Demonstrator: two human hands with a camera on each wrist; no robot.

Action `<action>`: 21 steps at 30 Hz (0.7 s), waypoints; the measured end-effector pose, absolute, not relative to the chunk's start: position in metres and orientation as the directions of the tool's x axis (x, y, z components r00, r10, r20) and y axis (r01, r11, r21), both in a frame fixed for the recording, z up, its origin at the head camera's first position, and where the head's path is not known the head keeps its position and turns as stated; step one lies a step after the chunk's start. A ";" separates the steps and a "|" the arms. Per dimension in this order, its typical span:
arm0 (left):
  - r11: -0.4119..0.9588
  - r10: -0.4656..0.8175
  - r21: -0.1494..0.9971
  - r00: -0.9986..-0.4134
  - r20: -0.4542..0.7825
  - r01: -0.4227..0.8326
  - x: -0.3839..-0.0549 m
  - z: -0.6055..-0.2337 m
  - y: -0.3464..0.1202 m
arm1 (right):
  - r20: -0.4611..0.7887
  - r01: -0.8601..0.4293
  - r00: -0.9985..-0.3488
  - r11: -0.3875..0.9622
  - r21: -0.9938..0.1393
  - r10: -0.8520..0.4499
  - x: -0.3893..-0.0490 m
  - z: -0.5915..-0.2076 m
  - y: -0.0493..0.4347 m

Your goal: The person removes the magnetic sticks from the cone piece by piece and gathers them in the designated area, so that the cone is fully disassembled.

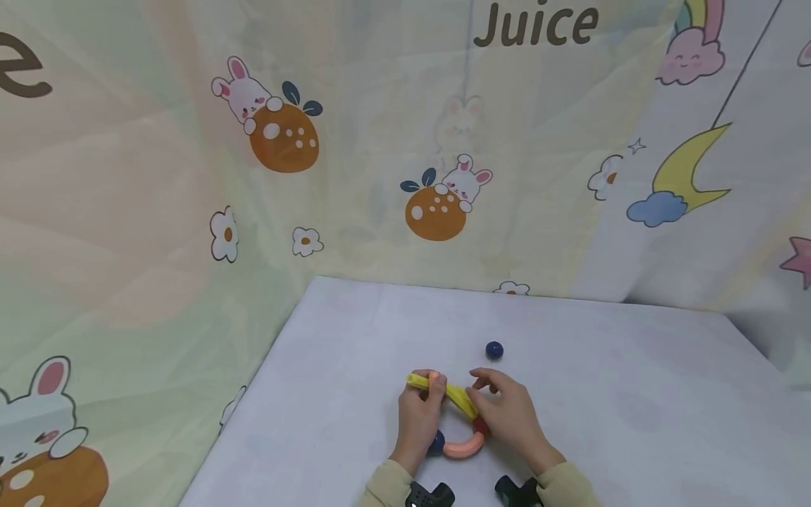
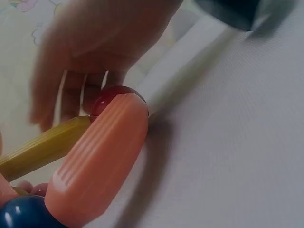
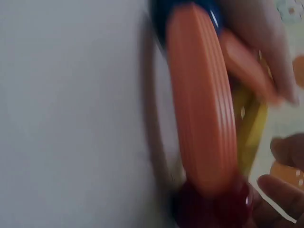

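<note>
My left hand [image 1: 417,421] grips a ring-shaped toy assembly by its yellow stick [image 1: 459,400], thumb lying across the stick. A curved orange piece [image 1: 464,448] joins a blue ball [image 1: 436,443] at one end to a red ball [image 1: 481,427] at the other. In the right wrist view a second orange piece [image 3: 244,61] runs from the blue ball alongside the left hand. My right hand [image 1: 512,415] hovers beside the yellow stick and red ball, fingers loosely bent. The left wrist view shows that hand's fingers [image 2: 71,95] hanging behind the red ball [image 2: 111,97].
A loose dark blue ball [image 1: 494,350] lies on the white table [image 1: 355,338] beyond the hands. Behind the table hangs a printed cloth [image 1: 367,105] with rabbits and oranges. Dark wrist cameras [image 1: 431,494] sit at both cuffs.
</note>
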State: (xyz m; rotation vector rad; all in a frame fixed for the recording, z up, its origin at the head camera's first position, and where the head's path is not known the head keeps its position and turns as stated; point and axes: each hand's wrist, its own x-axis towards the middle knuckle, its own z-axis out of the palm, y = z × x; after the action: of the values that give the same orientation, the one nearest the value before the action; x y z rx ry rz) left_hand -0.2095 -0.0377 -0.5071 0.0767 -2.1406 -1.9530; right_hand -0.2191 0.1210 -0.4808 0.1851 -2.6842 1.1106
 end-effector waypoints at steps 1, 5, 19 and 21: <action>0.101 -0.200 0.988 -0.970 0.136 0.118 -0.210 -0.507 -0.038 | 0.269 -0.236 -0.961 0.702 -0.672 -0.065 -0.214 -0.481 0.116; 0.078 -0.207 0.991 -0.971 0.119 0.105 -0.209 -0.506 -0.040 | 0.336 -0.312 -0.934 0.736 -0.601 -0.123 -0.204 -0.483 0.103; 0.002 -0.329 0.990 -0.935 0.132 0.139 -0.216 -0.508 -0.046 | 0.270 -0.177 -0.959 0.566 -0.805 0.084 -0.205 -0.476 0.124; -0.014 -0.327 0.990 -0.937 0.125 0.137 -0.216 -0.507 -0.049 | 0.272 -0.174 -0.957 0.559 -0.811 0.097 -0.205 -0.475 0.131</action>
State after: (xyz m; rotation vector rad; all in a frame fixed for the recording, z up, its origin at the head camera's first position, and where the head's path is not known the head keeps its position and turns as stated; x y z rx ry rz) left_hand -0.2163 -0.0488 -0.5072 0.1986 -1.9468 -2.0200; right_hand -0.2049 0.1312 -0.4748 0.0639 -2.5105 1.3517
